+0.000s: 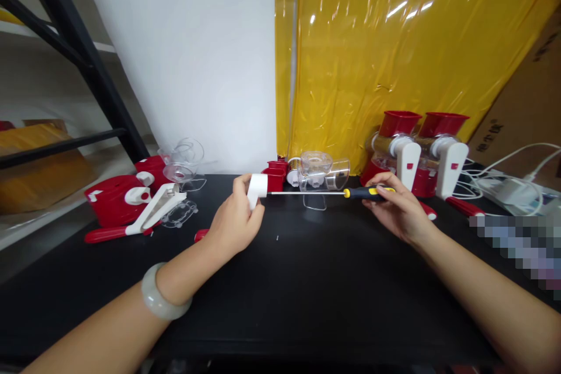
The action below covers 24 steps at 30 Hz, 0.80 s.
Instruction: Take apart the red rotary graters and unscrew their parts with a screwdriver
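Forearms [100, 327] cross the near desk [307, 304]; left grip [236, 216] clasps a white part [258, 185] mid-scene, right grip [398, 204] a screwdriver [362, 193], tip at the part. Off-axis pressure could slip it toward the left grip.

Left wrist [184, 274]: one bangle [152, 295], between seven and eight o'clock in view. Pale grey-green, thick, smooth, rounded band; glossy, small highlights along lower part. Plain surface. Left hand [234, 222] bare. Right hand [403, 213], toward four o'clock, bare; right forearm [482, 286] too.
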Motion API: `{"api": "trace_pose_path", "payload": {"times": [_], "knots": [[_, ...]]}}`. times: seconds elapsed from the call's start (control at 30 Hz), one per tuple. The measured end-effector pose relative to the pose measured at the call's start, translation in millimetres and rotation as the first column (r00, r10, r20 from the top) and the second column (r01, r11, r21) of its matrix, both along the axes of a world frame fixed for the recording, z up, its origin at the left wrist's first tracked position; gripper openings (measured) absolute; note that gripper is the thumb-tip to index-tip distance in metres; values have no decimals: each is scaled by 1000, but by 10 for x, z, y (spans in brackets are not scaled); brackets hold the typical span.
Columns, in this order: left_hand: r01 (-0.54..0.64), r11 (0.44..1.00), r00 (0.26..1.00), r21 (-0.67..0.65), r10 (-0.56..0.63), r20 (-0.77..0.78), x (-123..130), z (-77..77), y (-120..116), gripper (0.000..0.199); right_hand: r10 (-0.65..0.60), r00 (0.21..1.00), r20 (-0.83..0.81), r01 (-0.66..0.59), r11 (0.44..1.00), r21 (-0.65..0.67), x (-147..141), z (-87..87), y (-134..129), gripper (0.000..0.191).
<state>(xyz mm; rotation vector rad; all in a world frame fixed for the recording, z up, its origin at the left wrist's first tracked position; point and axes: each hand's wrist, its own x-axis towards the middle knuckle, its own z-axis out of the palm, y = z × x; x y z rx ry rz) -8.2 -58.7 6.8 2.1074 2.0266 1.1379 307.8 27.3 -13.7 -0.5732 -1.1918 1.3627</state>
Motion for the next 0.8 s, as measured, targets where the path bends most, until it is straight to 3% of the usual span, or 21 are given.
{"api": "trace_pose_path", "payload": {"times": [0.1, 0.2, 0.3, 0.43, 0.53, 0.7, 0.8], "knots": [[4, 1000, 1000, -15, -4, 3, 14, 18, -18, 48, 83, 994, 67, -74, 989, -132, -7, -13, 19, 41], [-16, 1000, 1000, -7, 16, -15, 13, 21, -28, 48, 98, 963, 251, -46, 977, -207, -10, -64, 58, 56], [-6, 1000, 1000, -12, 5, -25, 5, 19, -27, 49, 62, 942, 330, -11, 988, -153, 4, -98, 89, 42], [4, 1000, 999, -23, -4, 32, -35, -5, 15, 46, -5, 943, 333, -7, 999, 36, 58, -91, 101, 31], [16, 999, 994, -37, -12, 113, -73, -49, 73, 42, -29, 955, 294, -2, 994, 105, 74, -70, 78, 30], [63, 996, 981, -67, -50, 185, -84, -124, 123, 39, 38, 990, 135, -45, 998, 53, 24, -23, 32, 31], [82, 993, 982, -81, -67, 175, -70, -149, 115, 41, 31, 959, 283, -10, 997, -74, 1, -12, 26, 54]]}}
